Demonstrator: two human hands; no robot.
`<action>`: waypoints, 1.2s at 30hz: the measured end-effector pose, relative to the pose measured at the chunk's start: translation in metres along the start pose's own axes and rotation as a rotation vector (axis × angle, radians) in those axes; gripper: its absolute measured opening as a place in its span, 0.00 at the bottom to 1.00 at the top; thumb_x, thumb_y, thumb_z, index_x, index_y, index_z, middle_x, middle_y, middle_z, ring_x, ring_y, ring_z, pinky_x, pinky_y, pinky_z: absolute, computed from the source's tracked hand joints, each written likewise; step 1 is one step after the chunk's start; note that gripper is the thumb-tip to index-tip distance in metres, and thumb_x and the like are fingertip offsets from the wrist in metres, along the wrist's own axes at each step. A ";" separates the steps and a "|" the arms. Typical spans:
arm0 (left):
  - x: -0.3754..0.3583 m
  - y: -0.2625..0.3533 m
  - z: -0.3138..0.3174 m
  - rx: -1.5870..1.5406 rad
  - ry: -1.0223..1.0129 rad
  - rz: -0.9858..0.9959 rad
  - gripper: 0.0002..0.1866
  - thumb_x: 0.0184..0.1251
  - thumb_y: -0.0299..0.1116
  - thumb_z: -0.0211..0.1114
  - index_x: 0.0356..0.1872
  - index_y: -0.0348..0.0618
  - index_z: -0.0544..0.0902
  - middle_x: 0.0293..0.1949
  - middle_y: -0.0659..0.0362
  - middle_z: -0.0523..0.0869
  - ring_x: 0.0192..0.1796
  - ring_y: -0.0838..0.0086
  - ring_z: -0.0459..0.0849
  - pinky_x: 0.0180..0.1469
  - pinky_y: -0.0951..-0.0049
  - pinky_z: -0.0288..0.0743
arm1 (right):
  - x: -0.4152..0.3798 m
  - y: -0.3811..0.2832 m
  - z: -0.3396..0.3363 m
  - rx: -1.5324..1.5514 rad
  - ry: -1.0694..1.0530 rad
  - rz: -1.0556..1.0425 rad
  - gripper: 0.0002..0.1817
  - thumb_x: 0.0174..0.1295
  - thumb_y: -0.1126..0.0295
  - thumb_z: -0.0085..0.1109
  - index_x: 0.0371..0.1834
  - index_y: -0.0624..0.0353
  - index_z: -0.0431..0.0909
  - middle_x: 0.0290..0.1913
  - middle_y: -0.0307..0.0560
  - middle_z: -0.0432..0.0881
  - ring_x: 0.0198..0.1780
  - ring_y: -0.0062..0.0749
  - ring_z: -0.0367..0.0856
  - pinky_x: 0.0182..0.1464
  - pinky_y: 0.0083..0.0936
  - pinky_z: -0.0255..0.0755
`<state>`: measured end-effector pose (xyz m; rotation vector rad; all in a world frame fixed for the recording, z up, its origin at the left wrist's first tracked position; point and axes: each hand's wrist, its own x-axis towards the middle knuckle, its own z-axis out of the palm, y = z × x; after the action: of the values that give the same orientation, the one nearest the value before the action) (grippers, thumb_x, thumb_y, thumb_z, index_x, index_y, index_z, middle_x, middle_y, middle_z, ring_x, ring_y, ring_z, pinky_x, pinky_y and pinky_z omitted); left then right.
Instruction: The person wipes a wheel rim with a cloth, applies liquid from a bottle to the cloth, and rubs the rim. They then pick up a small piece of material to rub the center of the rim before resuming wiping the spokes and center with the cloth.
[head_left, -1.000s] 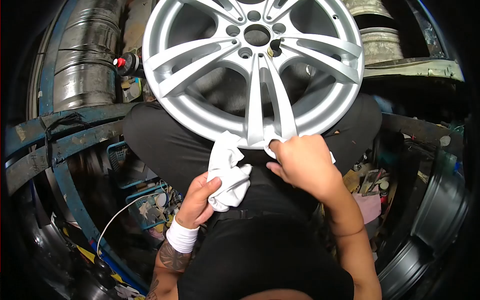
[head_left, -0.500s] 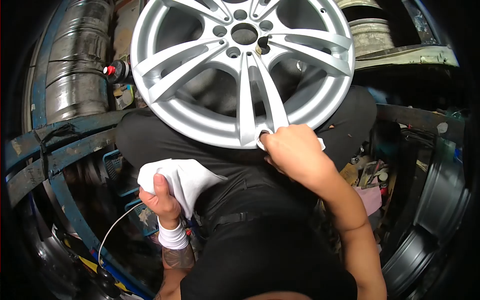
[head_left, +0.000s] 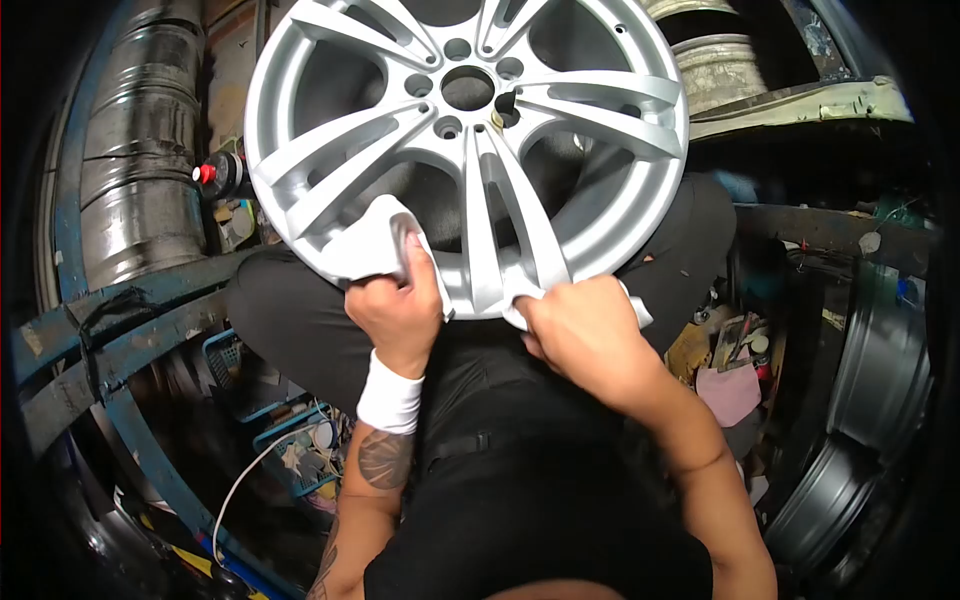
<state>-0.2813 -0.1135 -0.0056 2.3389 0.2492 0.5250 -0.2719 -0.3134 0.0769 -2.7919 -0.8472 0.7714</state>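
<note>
A silver wheel rim [head_left: 555, 240] with paired spokes rests on my black-trousered legs. My left hand [head_left: 395, 305] is closed on a white cloth [head_left: 375, 245], which lies against the lower left of the rim. At the rim's lower edge, beside the bottom spoke pair, my right hand [head_left: 590, 325] is closed around a second white cloth [head_left: 634, 308]; its ends stick out on both sides of the fist. A small dark and yellowish piece sits in one bolt hole near the centre.
Stacked metal rims [head_left: 145, 150] stand at the left behind a blue metal frame [head_left: 150, 440]. A bottle with a red cap [head_left: 207, 174] is beside them. Blue baskets [head_left: 290, 455] lie below; more rims [head_left: 880, 360] are at the right.
My left hand has moved up and right with its cloth, from above my lap onto the rim. My right hand stays at the lower edge. The rim appears slightly lower and further left.
</note>
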 end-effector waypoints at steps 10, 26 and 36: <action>0.003 -0.006 0.007 0.031 0.066 0.071 0.12 0.65 0.27 0.70 0.46 0.31 0.87 0.38 0.46 0.91 0.38 0.46 0.89 0.42 0.55 0.80 | 0.022 0.011 0.002 0.007 0.060 -0.088 0.05 0.57 0.69 0.62 0.25 0.51 0.85 0.22 0.47 0.85 0.27 0.39 0.88 0.30 0.37 0.76; 0.003 -0.010 0.010 0.063 0.015 0.077 0.11 0.69 0.30 0.71 0.43 0.30 0.88 0.32 0.46 0.90 0.32 0.54 0.90 0.38 0.62 0.79 | -0.015 0.044 -0.006 0.616 -0.103 -0.180 0.24 0.52 0.49 0.79 0.35 0.61 0.86 0.24 0.57 0.84 0.32 0.57 0.85 0.36 0.44 0.79; 0.001 -0.013 0.012 0.071 0.025 0.079 0.11 0.69 0.31 0.71 0.44 0.31 0.88 0.35 0.46 0.91 0.35 0.53 0.90 0.40 0.61 0.79 | 0.000 -0.003 0.010 0.117 0.008 -0.050 0.18 0.60 0.53 0.71 0.40 0.57 0.83 0.25 0.48 0.87 0.29 0.45 0.89 0.32 0.40 0.79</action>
<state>-0.2751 -0.1114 -0.0221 2.4202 0.1908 0.5930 -0.2783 -0.3114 0.0688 -2.6596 -0.8386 0.7751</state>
